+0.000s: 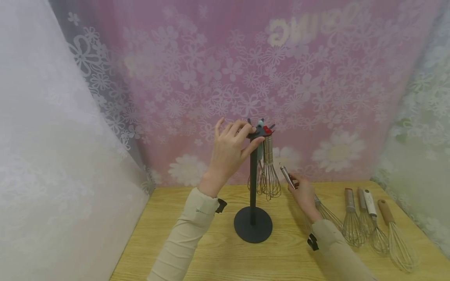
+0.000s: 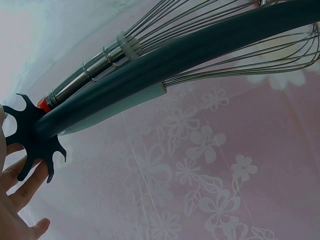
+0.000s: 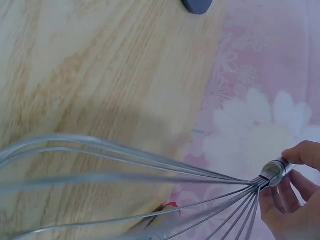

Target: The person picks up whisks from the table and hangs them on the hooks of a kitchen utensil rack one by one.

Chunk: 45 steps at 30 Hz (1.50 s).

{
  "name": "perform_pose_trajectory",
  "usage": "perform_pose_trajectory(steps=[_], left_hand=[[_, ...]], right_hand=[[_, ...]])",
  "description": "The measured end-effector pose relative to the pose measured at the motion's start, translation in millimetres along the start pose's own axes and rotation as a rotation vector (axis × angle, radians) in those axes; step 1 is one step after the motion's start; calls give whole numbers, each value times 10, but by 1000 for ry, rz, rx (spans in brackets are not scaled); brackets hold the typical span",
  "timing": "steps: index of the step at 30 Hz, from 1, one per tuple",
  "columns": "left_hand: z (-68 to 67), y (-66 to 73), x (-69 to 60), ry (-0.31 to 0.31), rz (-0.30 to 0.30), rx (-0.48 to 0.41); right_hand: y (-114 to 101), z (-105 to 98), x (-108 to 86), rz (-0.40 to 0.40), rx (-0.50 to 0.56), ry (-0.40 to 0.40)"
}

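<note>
Pink flowered cloth (image 1: 211,78) behind, large pale daisies (image 1: 339,150) along its lower part, faint lettering (image 1: 299,29) near its top, apparently reversed, whitish cloth (image 1: 52,156) at left, wood-grained surface (image 1: 225,257) below.

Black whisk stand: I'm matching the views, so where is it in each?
Head: black whisk stand, upright on the wooden table, right of centre.
Left wrist: hooked top at the left edge, pole slanting to upper right.
Right wrist: only a dark rounded piece at the top edge, probably its base.
Shared landmark: the pink floral cloth.
</note>
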<state>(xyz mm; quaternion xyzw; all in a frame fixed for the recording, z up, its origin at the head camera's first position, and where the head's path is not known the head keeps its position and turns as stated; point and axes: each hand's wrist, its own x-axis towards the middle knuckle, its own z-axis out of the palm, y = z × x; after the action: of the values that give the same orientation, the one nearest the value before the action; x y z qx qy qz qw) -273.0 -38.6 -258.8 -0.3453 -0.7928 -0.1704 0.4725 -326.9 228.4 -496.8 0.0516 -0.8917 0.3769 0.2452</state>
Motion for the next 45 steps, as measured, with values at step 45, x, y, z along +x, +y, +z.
perform_pose_trajectory(steps=[45], left_hand=[[21, -2, -14, 5, -5, 13]], right_hand=[[-541, -199, -276, -193, 396, 430]])
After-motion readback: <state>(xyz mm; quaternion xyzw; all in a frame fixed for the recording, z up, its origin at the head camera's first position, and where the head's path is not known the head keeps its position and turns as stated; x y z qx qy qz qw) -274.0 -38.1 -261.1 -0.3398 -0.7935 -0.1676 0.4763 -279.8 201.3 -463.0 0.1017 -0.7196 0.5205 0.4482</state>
